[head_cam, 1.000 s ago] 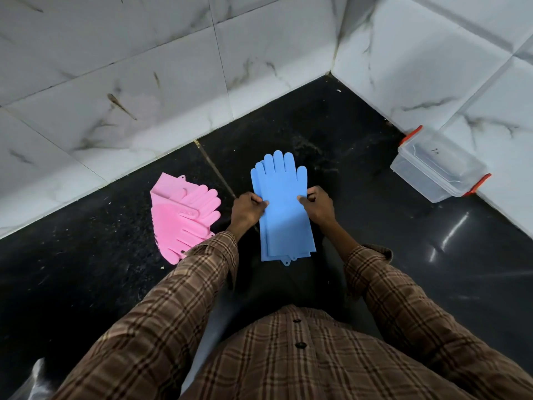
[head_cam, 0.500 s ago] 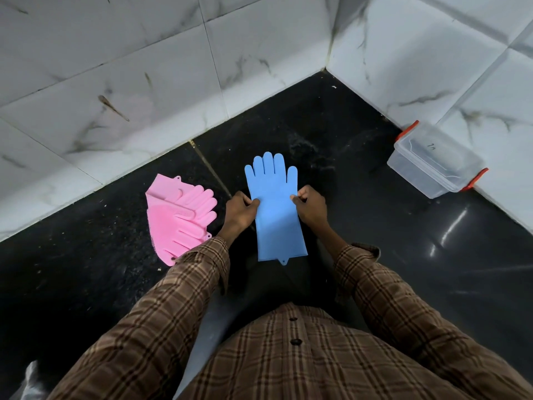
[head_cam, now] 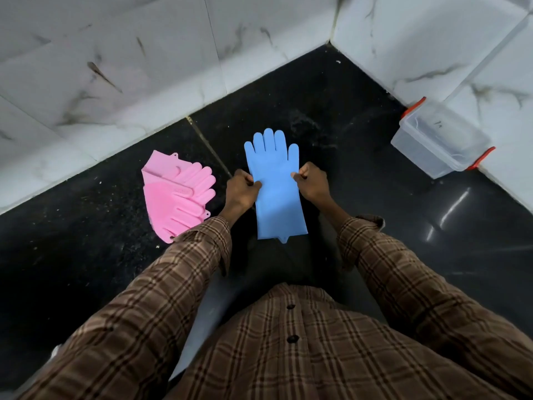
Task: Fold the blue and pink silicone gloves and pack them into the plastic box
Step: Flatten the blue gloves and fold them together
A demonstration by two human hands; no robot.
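The blue silicone gloves point(head_cam: 275, 183) lie stacked flat on the black counter, fingers pointing away from me, cuff toward my body. My left hand point(head_cam: 240, 192) pinches the stack's left edge near the middle. My right hand point(head_cam: 313, 183) pinches the right edge at the same height. The pink gloves point(head_cam: 176, 194) lie in an overlapping pile to the left, fingers pointing right, untouched. The clear plastic box point(head_cam: 438, 140) with red latches stands at the far right against the wall, its lid on.
White marble wall tiles point(head_cam: 144, 67) close off the counter at the back and on the right, meeting in a corner. The black counter point(head_cam: 360, 212) stretches between the blue gloves and the box. My checked sleeves fill the lower view.
The two blue gloves, slightly offset a second ago, now sit squared into one aligned stack. Both hands stay pinched on its edges.
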